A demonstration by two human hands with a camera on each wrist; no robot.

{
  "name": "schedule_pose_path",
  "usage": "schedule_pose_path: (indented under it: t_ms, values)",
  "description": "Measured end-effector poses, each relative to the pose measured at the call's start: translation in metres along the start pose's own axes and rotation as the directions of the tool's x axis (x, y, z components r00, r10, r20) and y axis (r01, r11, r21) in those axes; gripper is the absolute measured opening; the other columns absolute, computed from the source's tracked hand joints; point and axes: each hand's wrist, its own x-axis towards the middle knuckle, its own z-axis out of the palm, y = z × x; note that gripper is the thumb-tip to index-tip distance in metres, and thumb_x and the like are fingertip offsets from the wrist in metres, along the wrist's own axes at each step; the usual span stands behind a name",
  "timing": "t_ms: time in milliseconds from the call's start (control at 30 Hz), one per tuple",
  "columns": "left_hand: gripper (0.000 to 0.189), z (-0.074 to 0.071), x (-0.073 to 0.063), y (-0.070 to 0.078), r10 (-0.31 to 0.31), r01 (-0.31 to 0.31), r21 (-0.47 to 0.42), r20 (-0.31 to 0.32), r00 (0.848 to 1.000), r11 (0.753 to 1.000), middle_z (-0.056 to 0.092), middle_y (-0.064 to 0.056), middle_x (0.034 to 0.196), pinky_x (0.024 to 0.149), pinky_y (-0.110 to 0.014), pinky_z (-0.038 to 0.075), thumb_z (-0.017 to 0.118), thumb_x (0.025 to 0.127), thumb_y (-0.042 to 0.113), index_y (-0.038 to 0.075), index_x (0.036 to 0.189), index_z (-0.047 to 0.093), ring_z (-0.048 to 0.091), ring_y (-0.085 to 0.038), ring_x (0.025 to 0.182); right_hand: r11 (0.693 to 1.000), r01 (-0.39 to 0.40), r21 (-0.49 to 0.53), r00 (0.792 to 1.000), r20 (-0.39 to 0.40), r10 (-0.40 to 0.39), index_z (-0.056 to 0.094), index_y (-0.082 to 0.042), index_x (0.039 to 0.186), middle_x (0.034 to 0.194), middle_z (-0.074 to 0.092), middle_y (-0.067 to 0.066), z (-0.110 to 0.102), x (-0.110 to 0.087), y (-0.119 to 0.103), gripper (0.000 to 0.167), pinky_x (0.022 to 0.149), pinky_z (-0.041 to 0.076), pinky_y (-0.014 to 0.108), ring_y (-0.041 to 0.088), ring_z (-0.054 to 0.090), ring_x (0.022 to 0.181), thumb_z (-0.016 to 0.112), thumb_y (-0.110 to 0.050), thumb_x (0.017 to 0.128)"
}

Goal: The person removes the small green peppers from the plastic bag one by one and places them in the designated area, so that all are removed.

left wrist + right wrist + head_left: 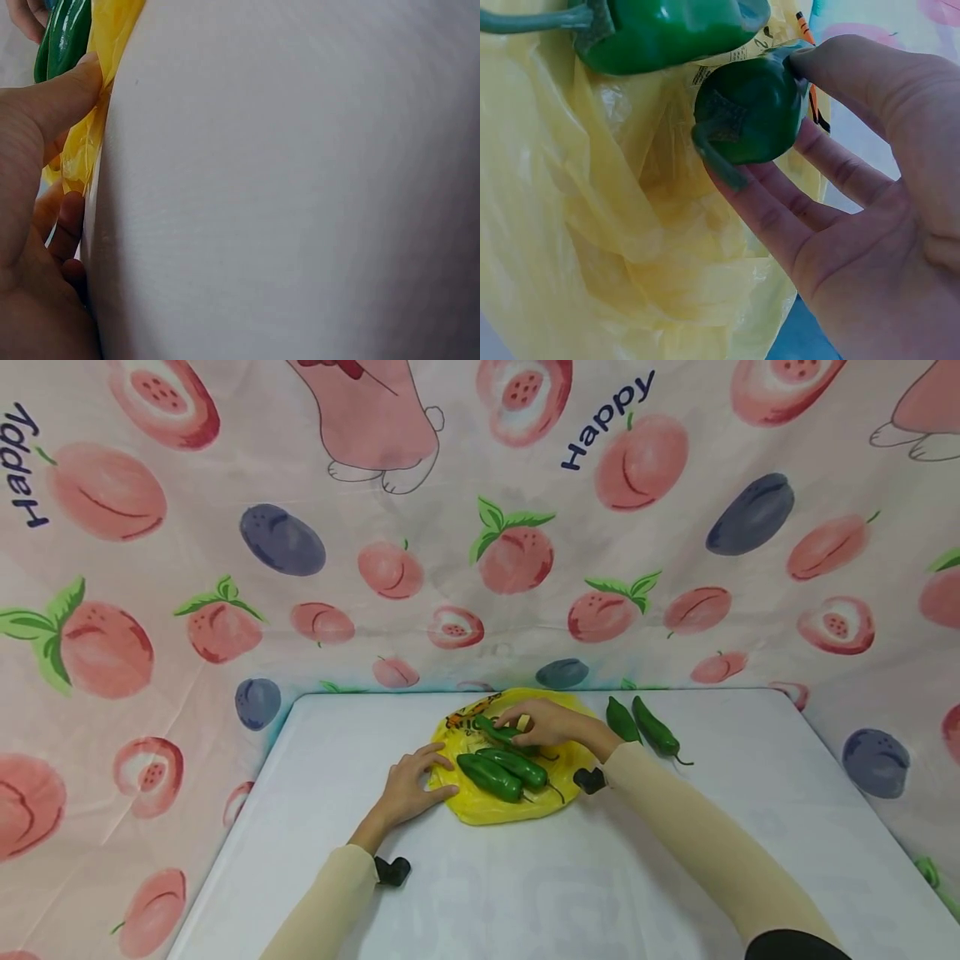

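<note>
A yellow plastic bag [480, 812] lies flat on the white table with two green chili peppers, a nearer one [489, 777] and another [516, 763], side by side on it. Just behind these, my right hand [551, 722] holds a third green pepper [746, 112] between thumb and fingers, its stem pointing toward the wrist camera. My left hand [408, 787] rests at the bag's left edge, fingers spread; the left wrist view has its thumb [71, 94] touching the yellow plastic.
Two more green peppers, one [622, 720] partly behind the right forearm and one [657, 729] beside it, lie on the table [525, 893] right of the bag. A fruit-print cloth [450, 468] hangs behind the table.
</note>
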Motion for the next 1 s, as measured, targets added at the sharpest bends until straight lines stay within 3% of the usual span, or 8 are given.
schedule_pose_path:
  t_ms: [367, 733, 1000]
  values:
    - [0.031, 0.0, -0.001, 0.0, -0.01, 0.01, 0.007, 0.011, 1.0, 1.0, 0.047, -0.002, 0.157, 0.099, -0.051, 0.032, 0.082, 0.088, 0.038, 0.026, 0.113, 0.07, 0.053, -0.029, 0.122, 0.995, 0.042, 0.087, 0.998, -0.045, -0.038, 0.065, -0.013, 0.139, 0.134, 0.063, 0.008, -0.004, -0.005, -0.003, 0.039, 0.093, 0.055, 0.035, 0.028, 0.059, 0.12, 0.068, -0.011, 0.1]
    - [0.03, 0.001, -0.001, 0.0, 0.002, -0.002, 0.008, -0.004, 1.0, 1.0, 0.049, -0.003, 0.156, 0.098, -0.052, 0.033, 0.082, 0.088, 0.039, 0.025, 0.112, 0.071, 0.054, -0.03, 0.12, 0.986, 0.095, 0.136, 0.989, -0.125, -0.078, 0.06, -0.011, 0.143, 0.148, 0.056, 0.013, -0.005, -0.011, -0.01, 0.043, 0.097, 0.053, 0.044, 0.034, 0.061, 0.122, 0.067, -0.013, 0.101]
    - [0.031, 0.0, 0.0, 0.0, -0.013, 0.013, 0.009, 0.011, 1.0, 1.0, 0.047, -0.001, 0.158, 0.098, -0.05, 0.032, 0.082, 0.088, 0.039, 0.026, 0.113, 0.07, 0.053, -0.029, 0.121, 0.975, 0.153, 0.162, 0.976, -0.179, -0.123, 0.061, -0.012, 0.143, 0.147, 0.058, 0.013, -0.006, -0.012, -0.009, 0.043, 0.094, 0.055, 0.043, 0.034, 0.065, 0.117, 0.067, -0.014, 0.101]
